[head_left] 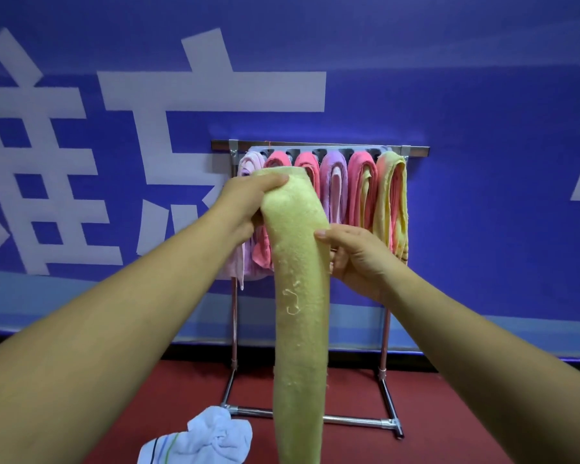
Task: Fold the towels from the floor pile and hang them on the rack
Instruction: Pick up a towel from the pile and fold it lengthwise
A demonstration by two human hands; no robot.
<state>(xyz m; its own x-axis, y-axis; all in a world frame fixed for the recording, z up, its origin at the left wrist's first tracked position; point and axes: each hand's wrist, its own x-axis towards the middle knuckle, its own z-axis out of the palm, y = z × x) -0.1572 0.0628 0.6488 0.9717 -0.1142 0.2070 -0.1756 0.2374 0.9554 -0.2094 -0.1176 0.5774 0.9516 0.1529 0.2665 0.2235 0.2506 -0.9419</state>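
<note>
While both hands, left [245,202] and right [355,256], are gripping the folded yellow towel [298,296], I am watching. It is risking to unfold near the crowded rack [318,147].

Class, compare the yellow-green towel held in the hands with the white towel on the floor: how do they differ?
The yellow-green towel is folded into a long narrow strip; the white towel lies crumpled. The yellow-green towel hangs from the left hand and right hand, while the white towel rests on the red floor. The yellow-green is plain; the white has stripes. Neither is on the rack.
</note>
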